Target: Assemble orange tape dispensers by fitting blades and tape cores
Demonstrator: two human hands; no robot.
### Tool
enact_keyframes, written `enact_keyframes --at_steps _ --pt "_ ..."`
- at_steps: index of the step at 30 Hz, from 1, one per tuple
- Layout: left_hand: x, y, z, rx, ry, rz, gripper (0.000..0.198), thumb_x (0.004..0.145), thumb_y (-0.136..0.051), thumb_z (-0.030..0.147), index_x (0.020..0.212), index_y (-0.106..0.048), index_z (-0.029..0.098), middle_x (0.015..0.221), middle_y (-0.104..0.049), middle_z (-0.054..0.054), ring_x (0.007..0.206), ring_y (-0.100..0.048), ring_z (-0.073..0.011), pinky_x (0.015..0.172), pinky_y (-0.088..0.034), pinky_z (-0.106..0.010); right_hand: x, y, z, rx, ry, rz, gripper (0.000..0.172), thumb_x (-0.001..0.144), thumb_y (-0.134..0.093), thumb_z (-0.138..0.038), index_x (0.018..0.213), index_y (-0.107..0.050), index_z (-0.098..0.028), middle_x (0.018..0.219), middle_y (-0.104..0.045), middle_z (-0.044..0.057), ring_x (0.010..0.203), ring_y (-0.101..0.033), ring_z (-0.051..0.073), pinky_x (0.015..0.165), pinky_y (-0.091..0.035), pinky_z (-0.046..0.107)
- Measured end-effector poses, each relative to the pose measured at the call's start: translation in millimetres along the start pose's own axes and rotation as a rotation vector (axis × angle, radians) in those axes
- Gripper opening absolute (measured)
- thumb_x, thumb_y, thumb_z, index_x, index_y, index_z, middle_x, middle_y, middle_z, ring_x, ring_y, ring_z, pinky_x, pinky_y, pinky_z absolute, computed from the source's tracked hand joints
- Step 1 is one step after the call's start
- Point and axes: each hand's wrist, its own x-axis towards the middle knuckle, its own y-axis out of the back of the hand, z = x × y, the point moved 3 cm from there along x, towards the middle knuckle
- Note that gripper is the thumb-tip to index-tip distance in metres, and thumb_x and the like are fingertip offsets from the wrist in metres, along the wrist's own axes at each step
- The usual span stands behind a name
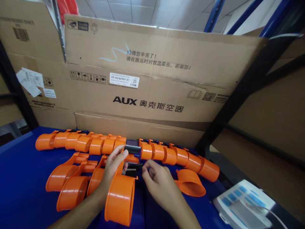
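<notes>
My left hand (111,167) is wrapped round the upper part of an orange tape dispenser (120,198). Its wide hoop hangs down toward me, and a toothed metal edge on a dark blue and black head (132,150) points up. Just to the right, the curled fingers of my right hand (158,181) are pinched together beside a black piece (135,166) under that head. Whether they grip it or something small is hidden. Close to my left wrist lie several more orange dispensers (72,192); another orange dispenser (190,183) rests right of my right hand.
Along the back of the blue table surface (21,168) runs a row of orange dispensers (96,145). A printed cardboard panel (147,82) stands behind them. At the right front sits a white device with blue keys (243,203) and a cable. Dark rack posts (226,105) frame the sides.
</notes>
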Motion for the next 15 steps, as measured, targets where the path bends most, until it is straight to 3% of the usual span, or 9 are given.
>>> enact_keyframes --at_steps 3,6,10,15 --pt "-0.6 -4.2 -6.1 -0.003 0.002 -0.061 0.043 0.07 -0.083 0.049 0.096 -0.067 0.019 0.062 -0.061 0.004 0.042 -0.053 -0.01 0.041 -0.043 -0.02 3.5 6.5 -2.2 0.097 0.054 0.058 0.022 0.102 -0.048 -0.034 0.112 -0.062 -0.021 0.064 -0.057 -0.004 0.053 -0.053 0.014 0.05 -0.038 0.024" --pt "-5.9 -8.4 -14.8 -0.019 0.002 -0.121 0.044 0.079 -0.077 0.049 0.109 -0.062 0.021 0.063 -0.059 0.006 0.042 -0.053 -0.0087 0.042 -0.042 -0.018 2.5 7.0 -3.4 0.07 0.118 0.119 0.036 0.098 -0.057 -0.035 0.131 -0.056 -0.022 0.081 -0.068 0.0 0.061 -0.059 0.015 0.056 -0.045 0.026" --pt "-14.8 -12.9 -20.5 0.048 -0.023 -0.224 0.036 0.086 -0.072 0.045 0.112 -0.06 0.023 0.069 -0.057 0.006 0.046 -0.05 -0.0066 0.045 -0.041 -0.018 -0.4 4.7 0.9 -0.045 0.171 0.271 0.035 0.094 -0.061 -0.032 0.127 -0.062 -0.02 0.086 -0.072 0.004 0.068 -0.064 0.019 0.06 -0.049 0.028" --pt "-18.5 -16.8 -20.9 0.126 -0.003 -0.303 0.035 0.088 -0.071 0.044 0.114 -0.06 0.023 0.072 -0.056 0.006 0.047 -0.044 -0.0058 0.044 -0.037 -0.018 -0.2 1.9 4.3 -0.101 0.262 0.306 0.033 0.094 -0.056 -0.025 0.124 -0.065 -0.018 0.085 -0.073 0.007 0.071 -0.067 0.021 0.062 -0.053 0.03"
